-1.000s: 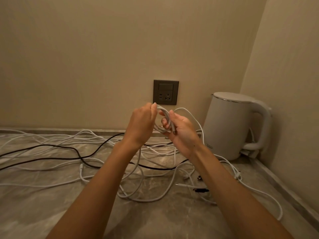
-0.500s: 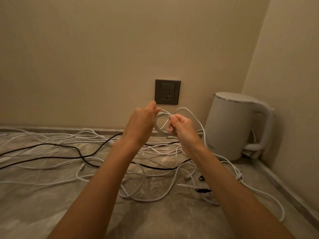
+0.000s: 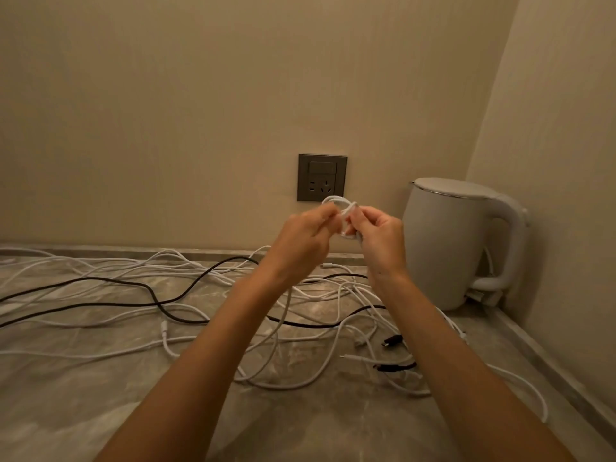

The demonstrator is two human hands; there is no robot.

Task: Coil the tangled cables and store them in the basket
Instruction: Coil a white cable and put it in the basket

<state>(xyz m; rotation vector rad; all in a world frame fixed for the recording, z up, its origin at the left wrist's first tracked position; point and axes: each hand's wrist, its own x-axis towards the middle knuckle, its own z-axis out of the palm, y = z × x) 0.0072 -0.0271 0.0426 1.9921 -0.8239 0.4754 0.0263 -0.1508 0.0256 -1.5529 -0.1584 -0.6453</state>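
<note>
A small coil of white cable [image 3: 340, 205] is held up in front of the wall, between both hands. My left hand [image 3: 305, 240] pinches its left side with curled fingers. My right hand [image 3: 380, 238] grips the coil's right side. Below them a tangle of white cables [image 3: 320, 328] spreads over the marble counter [image 3: 83, 405], crossed by a long black cable [image 3: 156, 301]. No basket is in view.
A white electric kettle [image 3: 456, 241] stands at the back right corner on its base. A grey wall socket [image 3: 321, 177] sits just behind the hands. Loose plug ends [image 3: 391, 341] lie at the right. The side wall closes off the right edge.
Both hands have come closer together around the white coil, and the loose loop that arched to the right of it has been drawn into the bundle.
</note>
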